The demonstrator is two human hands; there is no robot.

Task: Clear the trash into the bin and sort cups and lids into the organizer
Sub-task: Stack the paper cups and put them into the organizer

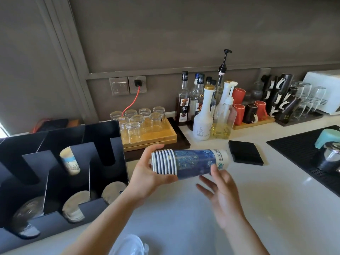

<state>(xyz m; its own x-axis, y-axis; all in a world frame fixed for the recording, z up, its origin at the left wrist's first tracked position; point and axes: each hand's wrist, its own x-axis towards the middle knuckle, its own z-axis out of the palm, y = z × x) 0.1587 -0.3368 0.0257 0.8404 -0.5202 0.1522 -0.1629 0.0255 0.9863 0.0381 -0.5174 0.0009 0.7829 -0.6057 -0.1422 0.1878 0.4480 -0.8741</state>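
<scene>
Nearest me, below both wrists at the lower edge, a clear plastic thing [129, 244] lies on the white table [257, 208], too blurred to name. My left grip [145, 175] is curled round the rim end of a stack of blue paper cups [193, 163], thumb under it and fingers over the top. The stack lies sideways in the air above the table, rims toward my left grip, base toward my right. My right grip [222, 192] is released, fingers spread, with one fingertip touching the stack near its base.

Left of my left grip stands the black organizer [110, 137]. One paper cup [70, 161] leans in an upper slot; pale lids [76, 207] and clear lids [25, 214] fill the lower compartments. Beyond my left grip, upturned glasses [145, 120] sit on a wooden tray [165, 135]. Beyond my right grip lie black coasters [245, 152], and farther back stand bottles [202, 111].
</scene>
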